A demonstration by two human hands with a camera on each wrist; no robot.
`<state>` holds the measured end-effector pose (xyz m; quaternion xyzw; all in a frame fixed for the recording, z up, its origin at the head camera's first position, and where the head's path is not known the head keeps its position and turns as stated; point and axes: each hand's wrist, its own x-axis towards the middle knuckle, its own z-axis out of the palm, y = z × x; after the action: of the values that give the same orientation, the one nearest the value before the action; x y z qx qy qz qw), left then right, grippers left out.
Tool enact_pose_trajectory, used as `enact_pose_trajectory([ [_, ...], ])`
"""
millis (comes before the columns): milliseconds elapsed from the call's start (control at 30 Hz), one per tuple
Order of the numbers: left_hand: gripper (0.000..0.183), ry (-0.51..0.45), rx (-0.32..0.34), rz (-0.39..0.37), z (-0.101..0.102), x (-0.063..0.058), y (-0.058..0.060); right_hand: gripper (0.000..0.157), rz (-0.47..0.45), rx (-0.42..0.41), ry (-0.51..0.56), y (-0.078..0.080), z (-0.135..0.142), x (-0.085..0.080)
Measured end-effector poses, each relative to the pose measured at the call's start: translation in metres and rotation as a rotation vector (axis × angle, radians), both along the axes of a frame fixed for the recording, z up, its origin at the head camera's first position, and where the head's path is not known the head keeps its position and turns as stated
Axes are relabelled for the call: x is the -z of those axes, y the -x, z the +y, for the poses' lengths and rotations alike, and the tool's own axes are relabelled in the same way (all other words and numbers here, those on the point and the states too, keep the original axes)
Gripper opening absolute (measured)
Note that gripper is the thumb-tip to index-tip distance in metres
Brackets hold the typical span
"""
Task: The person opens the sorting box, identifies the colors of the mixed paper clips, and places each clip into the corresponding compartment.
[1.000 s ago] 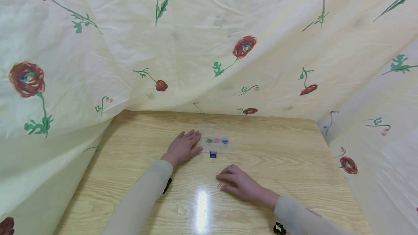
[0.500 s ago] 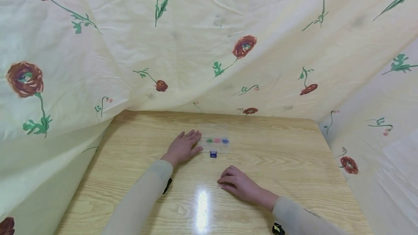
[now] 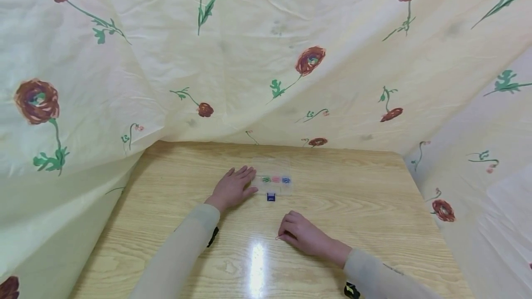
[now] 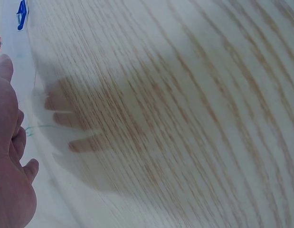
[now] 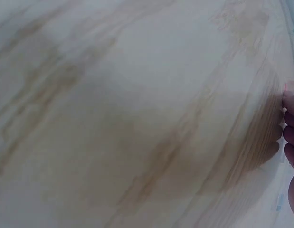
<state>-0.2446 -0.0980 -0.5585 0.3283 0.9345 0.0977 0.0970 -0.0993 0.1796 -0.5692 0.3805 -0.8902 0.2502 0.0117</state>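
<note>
A clear plastic compartment box point(image 3: 287, 190) lies on the table with its see-through lid folded back. One row holds small green point(image 3: 266, 179), pink point(image 3: 276, 179) and blue clips point(image 3: 286, 180); a dark blue latch point(image 3: 271, 197) is on the near side. My left hand point(image 3: 232, 190) rests at the box's left edge, fingers extended and thumb along the near corner. Nearer to me and to the right, my right hand point(image 3: 305, 235) pinches a pink paper clip point(image 3: 278, 238) between thumb and fingertips. In the right wrist view only the tip of the paper clip point(image 5: 286, 87) shows past the fingers.
The wood-grain table point(image 3: 353, 197) is glossy, with a bright light reflection in front. Flowered cloth point(image 3: 249, 82) hangs behind the table and down both sides. Black straps point(image 3: 352, 290) show at both wrists.
The right hand's fingers have closed on the pink paper clip, which lay between thumb and fingers before and is now mostly covered. The left hand and the box stay put.
</note>
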Motion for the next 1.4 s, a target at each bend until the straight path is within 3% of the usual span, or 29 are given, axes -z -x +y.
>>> enact_pose_trajectory([
  [167,0.071,-0.017,0.003,-0.004,-0.001,-0.001,0.000,0.008,0.110,-0.025,-0.069,0.001,-0.002,0.002],
  [333,0.071,-0.017,0.001,-0.008,-0.001,-0.001,-0.001,0.003,0.160,-0.032,-0.100,0.001,-0.002,0.001],
  [800,0.071,-0.013,-0.003,-0.004,0.000,0.000,-0.003,0.006,0.181,-0.002,-0.092,0.010,-0.003,0.005],
  [1033,0.071,-0.012,0.000,-0.001,0.000,-0.001,-0.004,0.002,0.105,0.045,-0.087,0.016,-0.002,0.000],
  [1233,0.071,-0.010,0.001,-0.011,0.000,-0.001,-0.003,0.003,0.109,0.089,-0.021,0.034,0.004,-0.007],
  [1400,0.070,-0.023,0.001,-0.011,0.000,0.000,-0.003,0.005,0.190,0.119,0.031,0.062,0.004,-0.022],
])
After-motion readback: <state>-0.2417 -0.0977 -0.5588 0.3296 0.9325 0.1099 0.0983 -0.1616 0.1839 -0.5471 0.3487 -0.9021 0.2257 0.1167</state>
